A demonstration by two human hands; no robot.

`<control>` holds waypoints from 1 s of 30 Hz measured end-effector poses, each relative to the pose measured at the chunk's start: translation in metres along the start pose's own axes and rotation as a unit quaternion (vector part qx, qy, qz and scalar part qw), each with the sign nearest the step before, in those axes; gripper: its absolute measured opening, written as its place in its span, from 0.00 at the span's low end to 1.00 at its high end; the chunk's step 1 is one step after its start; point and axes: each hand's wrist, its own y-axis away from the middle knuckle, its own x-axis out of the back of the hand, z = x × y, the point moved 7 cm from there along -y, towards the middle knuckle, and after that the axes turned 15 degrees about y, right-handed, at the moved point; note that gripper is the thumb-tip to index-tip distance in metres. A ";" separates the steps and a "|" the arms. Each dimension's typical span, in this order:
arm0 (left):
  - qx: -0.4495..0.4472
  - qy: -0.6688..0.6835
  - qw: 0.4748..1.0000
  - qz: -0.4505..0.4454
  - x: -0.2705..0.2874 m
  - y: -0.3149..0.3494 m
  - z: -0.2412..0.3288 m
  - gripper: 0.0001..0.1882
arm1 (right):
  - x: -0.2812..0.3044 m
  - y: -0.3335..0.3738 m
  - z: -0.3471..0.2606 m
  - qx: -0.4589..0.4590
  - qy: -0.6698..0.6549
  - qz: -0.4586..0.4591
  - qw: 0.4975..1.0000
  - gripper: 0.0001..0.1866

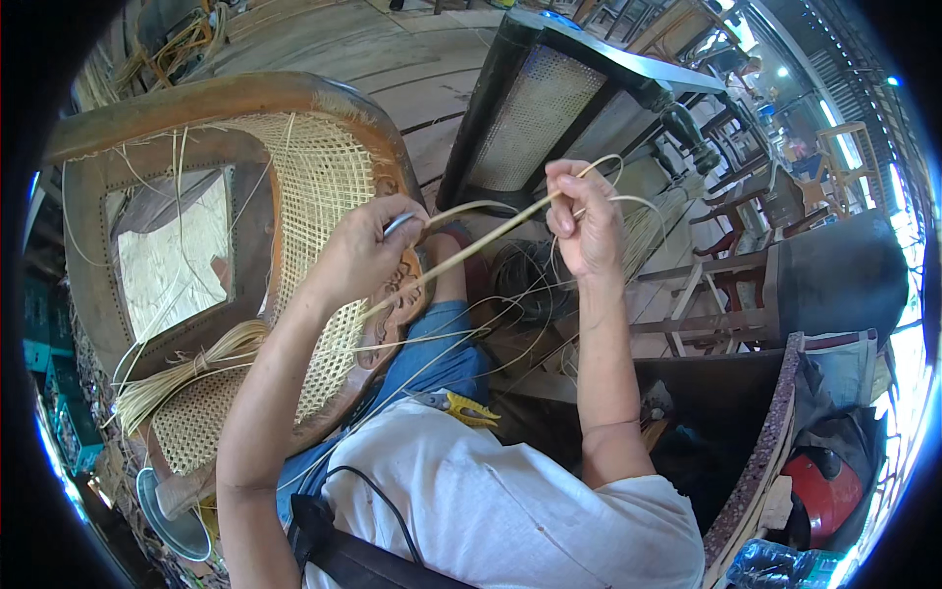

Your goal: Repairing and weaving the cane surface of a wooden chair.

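Observation:
My left hand (365, 247) grips a small metal tool with its tip against a thin pale cane strand (491, 234). My right hand (584, 221) pinches the same strand higher up, pulling it taut between both hands. The strand loops past my right hand. A carved wooden chair frame (157, 128) with partly woven cane panel (319, 187) leans on my left side, under my left forearm. A bundle of cane strips (186, 371) lies across its lower part.
A dark wooden chair with a finished cane panel (535, 118) stands ahead. Yellow-handled cutters (461, 407) rest on my lap. More wooden chairs (726, 265) stand at the right. A red object (824, 496) and a plastic bottle (775, 564) sit at the lower right.

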 end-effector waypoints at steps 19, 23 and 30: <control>0.083 -0.107 0.991 0.000 0.051 0.051 0.008 0.09 | 0.084 -0.044 -0.024 0.086 0.129 0.164 0.974 0.11; 0.141 -0.159 0.977 -0.012 0.094 0.082 0.001 0.09 | 0.116 -0.056 -0.035 0.120 0.129 0.197 0.964 0.11; 0.239 -0.215 0.943 0.084 0.171 0.153 -0.018 0.08 | 0.133 -0.069 -0.043 0.116 0.142 0.195 0.963 0.12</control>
